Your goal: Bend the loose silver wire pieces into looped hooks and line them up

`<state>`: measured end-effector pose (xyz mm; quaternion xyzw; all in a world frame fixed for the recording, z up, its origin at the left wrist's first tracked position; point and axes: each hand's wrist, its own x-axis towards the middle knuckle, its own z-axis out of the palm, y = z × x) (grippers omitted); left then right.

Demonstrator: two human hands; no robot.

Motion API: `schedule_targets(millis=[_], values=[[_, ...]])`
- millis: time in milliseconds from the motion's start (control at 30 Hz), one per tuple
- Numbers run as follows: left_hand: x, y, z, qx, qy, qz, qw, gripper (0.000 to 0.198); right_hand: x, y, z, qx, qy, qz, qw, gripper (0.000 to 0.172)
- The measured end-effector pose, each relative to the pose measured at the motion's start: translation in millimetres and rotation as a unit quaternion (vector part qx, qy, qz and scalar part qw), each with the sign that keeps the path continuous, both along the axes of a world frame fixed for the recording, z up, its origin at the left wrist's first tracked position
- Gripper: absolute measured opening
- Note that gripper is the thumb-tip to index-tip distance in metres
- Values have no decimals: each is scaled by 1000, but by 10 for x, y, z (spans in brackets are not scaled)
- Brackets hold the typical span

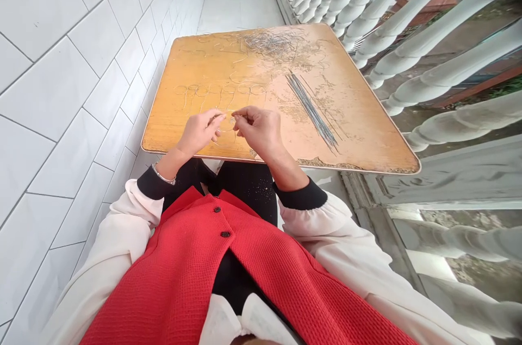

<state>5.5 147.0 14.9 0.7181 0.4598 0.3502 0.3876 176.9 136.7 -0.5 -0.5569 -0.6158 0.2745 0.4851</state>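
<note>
As the left hand [199, 132] and right hand [258, 130] meet above a worn orange tabletop [183, 127], their fingertips [222, 115] pinch nearly closed on a thin wire loop [229, 125], just below a row of similar loops [216, 89] and left of a straight wire bundle [312, 111].

Left hand [199, 130] and right hand [256, 130] close together just above the near edge of a worn orange tabletop [359, 138], right fingertips [238, 114] pinching a thin wire [229, 121], left fingertips [218, 118] just beside it; a row of small wire loops [216, 89] just beyond the hands, a loose tangle of wire bits [271, 43] near the far edge, a bundle of long straight metal rods [312, 111] off to the right; a silver bangle [163, 175] on the left wrist, a red knitted vest [204, 263] and white sleeves [122, 225] below, a white tiled wall [81, 89] along the left side, white stone balusters [448, 51] along the right
</note>
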Motion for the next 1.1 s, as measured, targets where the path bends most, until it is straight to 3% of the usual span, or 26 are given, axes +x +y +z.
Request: schedule_targets(millis=[133,267,600,833,967,1100], values=[[20,-13,10,-160,-107,13,981,16,1,-23,-70,8,-18,-9,1000,12],[49,14,57,-220,-186,56,956,17,-11,-25,-64,17,-47,-27,998,11],[155,122,-27,-202,-257,101,940,17,-50,105,-41,-67,169,37,983,22],[144,123,-44,-183,-245,87,948,12,14,81,33,-107,230,84,964,23],[100,74,14,-190,-206,66,958,19,22,80,25,-111,242,72,961,23],[56,41,88,-170,-172,69,968,10,40,86,29,-117,236,82,961,24]])
